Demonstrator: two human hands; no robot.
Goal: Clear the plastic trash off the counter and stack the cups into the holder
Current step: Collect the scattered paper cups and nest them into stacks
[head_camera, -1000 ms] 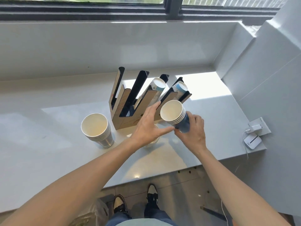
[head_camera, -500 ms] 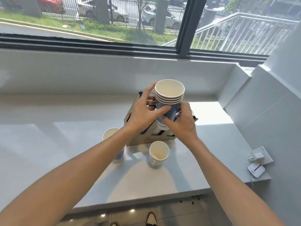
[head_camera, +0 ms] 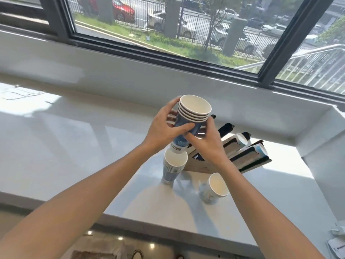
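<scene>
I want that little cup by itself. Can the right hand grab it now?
Probably not yet: the right hand and left hand both hold the cup stack. Nothing blocks the single cup.

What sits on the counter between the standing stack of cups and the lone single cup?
In the head view, only bare counter lies between the standing stack and the single cup. The holder stands behind that gap, not in it.

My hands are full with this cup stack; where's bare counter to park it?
Bare counter stretches wide to the left of the standing cup stack, and a sunlit patch lies right of the holder. It is crowded between that stack, the holder and the single cup.
</scene>
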